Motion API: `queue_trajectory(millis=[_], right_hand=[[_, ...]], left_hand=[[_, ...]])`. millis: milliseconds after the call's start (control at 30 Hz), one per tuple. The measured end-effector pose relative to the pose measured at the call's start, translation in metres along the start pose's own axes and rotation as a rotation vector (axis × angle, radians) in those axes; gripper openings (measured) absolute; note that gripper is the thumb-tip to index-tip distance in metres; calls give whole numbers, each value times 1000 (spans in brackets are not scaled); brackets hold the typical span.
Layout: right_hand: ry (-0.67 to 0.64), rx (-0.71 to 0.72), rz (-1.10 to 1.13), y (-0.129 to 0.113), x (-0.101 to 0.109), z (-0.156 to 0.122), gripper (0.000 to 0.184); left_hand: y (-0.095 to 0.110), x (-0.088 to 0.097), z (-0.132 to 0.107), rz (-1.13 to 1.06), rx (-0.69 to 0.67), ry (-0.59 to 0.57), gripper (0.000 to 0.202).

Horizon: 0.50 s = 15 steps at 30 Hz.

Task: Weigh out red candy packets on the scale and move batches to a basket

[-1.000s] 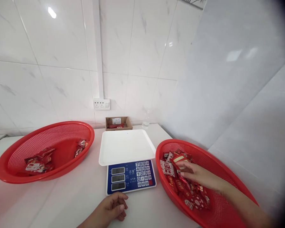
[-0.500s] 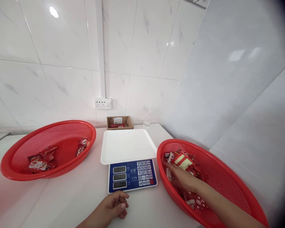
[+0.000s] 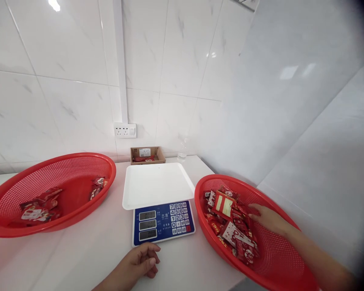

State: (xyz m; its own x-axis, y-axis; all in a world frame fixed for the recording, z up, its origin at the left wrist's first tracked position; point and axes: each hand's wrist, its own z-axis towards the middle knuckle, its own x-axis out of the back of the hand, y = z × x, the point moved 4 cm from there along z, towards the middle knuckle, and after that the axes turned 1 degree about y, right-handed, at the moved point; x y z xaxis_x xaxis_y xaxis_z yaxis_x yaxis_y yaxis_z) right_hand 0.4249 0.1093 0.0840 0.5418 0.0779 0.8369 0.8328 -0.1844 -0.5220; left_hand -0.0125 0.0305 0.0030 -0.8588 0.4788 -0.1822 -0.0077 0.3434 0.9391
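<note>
Resting right by the scale's front edge, your left hand has kept its place: fingers loosely curled, thumb a bit off the forefinger, no item visible in it.

Your right hand has moved. Half a second ago it was dug in at the scale side of the right basket; now it's at the far-right edge of the pile, fingers bent toward the red packets. Can't tell if thumb and finger are pinching one or just touching.

The pile shifted too: a white-patterned packet now sits uncovered near the front, and more of the heap shows. Net for the work, my read: you're still sorting through the heap, no packet lifted out. Packets are all inside the right basket's rim around there.

Scale's displays are lit too faintly to read. White pan sits behind the keypad. Left basket holds two red clusters, one left, one right.

Surface is a glossy white table. At its back: carton with red packets inside, clear container beside it. Behind: socket, white conduit, marbled tile wall.
</note>
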Motion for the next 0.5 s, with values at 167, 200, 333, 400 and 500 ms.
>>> queue_trajectory(millis=[167,200,333,400,500], right_hand=[[-206,-35,358,-2,-27,4,71],[-224,-64,392,-5,-30,3,70],[-274,-152,464,-22,-20,-7,59],[-310,-193,565,-28,-10,-15,61],[-314,-252,503,-24,-4,-22,64]], left_hand=[[-8,4,3,-13,-31,17,53],[-11,5,4,-16,-37,19,53],[-15,6,7,-15,-45,18,53],[-14,6,7,-13,-41,14,53],[-13,6,6,-7,-32,13,52]])
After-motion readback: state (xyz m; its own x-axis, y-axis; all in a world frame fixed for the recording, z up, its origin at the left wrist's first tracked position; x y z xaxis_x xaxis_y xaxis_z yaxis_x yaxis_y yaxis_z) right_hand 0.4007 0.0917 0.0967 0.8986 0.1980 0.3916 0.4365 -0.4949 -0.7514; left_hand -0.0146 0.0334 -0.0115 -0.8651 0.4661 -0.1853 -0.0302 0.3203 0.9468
